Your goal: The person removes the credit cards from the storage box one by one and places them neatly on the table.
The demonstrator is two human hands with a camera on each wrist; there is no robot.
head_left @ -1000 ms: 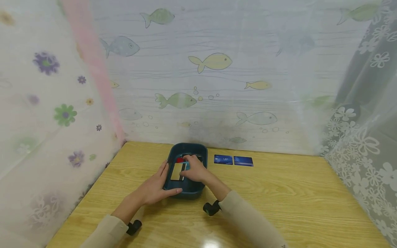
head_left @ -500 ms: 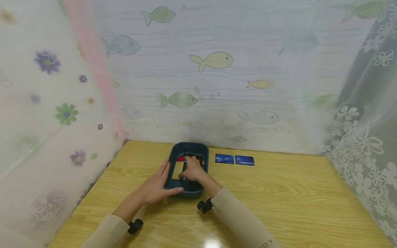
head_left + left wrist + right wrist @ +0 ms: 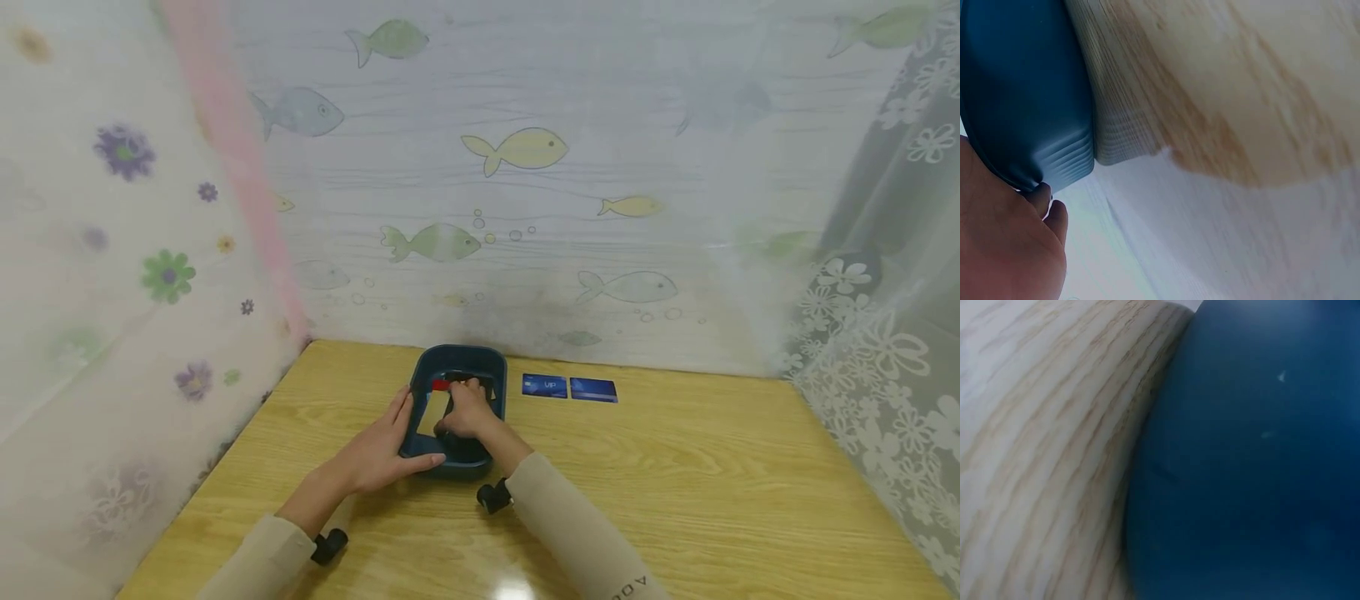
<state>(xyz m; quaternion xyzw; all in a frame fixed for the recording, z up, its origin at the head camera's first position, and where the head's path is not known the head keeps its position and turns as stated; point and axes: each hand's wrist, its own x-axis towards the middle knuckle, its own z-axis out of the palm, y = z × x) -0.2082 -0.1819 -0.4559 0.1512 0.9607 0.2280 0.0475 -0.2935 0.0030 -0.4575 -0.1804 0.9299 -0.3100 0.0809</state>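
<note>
Head view: left hand (image 3: 375,454) braces dark-blue rectangular plastic tray (image 3: 459,360), fingers extended; right hand (image 3: 471,410) reaches inside beside cream rectangular card (image 3: 432,414), grip unclear. Suggest steadying tray, pinching card edges.

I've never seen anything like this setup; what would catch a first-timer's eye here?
Probably the dark blue tray near the table's far edge, with the right hand reaching into it and the left hand against its left side. Just right of it lie a blue VIP card and another blue card. Behind, a pale fish-print backdrop dominates the head view.
</note>
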